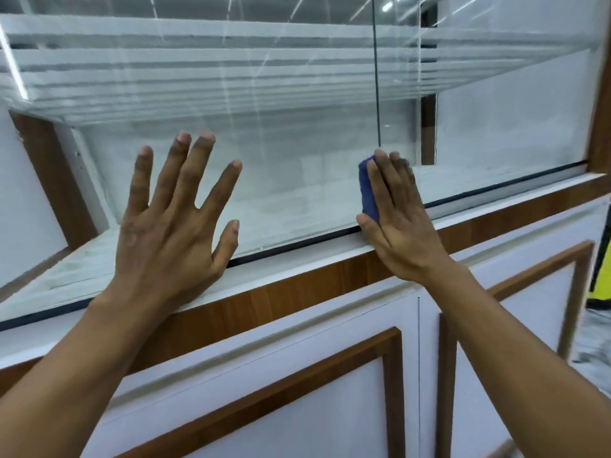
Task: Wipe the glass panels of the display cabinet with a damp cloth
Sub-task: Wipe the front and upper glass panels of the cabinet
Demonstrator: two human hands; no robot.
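The display cabinet's glass panel [291, 166] fills the upper half of the view, with a vertical seam between two panes just above my right hand. My left hand [175, 223] lies flat on the glass with fingers spread, its heel on the white ledge, holding nothing. My right hand [400, 219] presses a blue cloth [367, 190] against the bottom part of the glass near the seam. Only the cloth's left edge shows past my fingers.
A white ledge with wood trim [297, 285] runs under the glass. Below it are white cabinet doors with brown frames [271, 401]. White shelves [231, 77] sit behind the glass. A yellow object [603, 266] stands at the right edge.
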